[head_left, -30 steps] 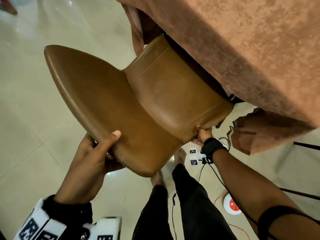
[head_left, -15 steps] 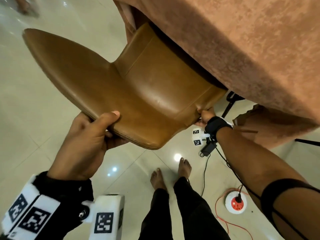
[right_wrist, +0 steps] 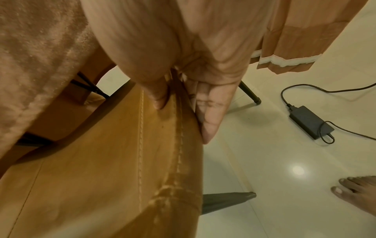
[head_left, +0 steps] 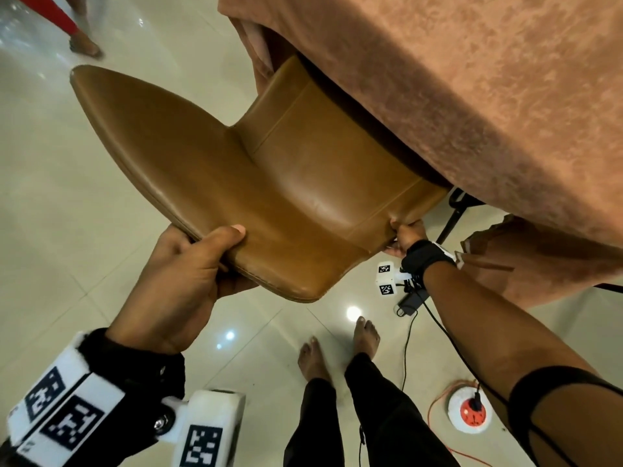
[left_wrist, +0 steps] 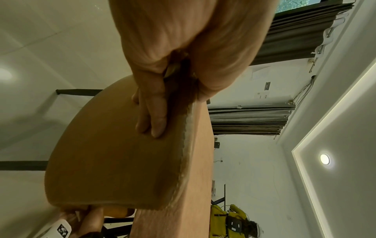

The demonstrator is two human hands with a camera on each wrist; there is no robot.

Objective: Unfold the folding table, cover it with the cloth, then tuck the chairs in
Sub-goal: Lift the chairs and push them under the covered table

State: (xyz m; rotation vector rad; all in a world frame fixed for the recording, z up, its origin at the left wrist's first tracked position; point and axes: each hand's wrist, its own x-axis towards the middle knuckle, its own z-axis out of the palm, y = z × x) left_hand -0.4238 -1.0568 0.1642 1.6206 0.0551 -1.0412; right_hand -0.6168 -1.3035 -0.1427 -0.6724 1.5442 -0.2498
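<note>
A tan leather chair (head_left: 269, 183) stands with the front of its seat under the table, which is covered by a rust-brown cloth (head_left: 472, 96). My left hand (head_left: 188, 274) grips the top edge of the backrest (left_wrist: 122, 161), thumb on the front face and fingers (left_wrist: 154, 122) behind. My right hand (head_left: 404, 235) grips the right side edge of the seat (right_wrist: 122, 161), thumb on top and fingers (right_wrist: 207, 116) underneath. A black chair leg (right_wrist: 225, 201) shows below the seat.
On the tiled floor lie a black power adapter with cable (right_wrist: 309, 124) and a round white-and-orange socket (head_left: 468, 412) by my right arm. My bare feet (head_left: 367, 335) stand just behind the chair. A cloth corner (head_left: 526, 261) hangs low at right. Another person's foot (head_left: 84, 45) is far left.
The chair has slid further under the cloth-covered table, so less of the seat shows. Both hands kept their hold on it and moved forward with it.
</note>
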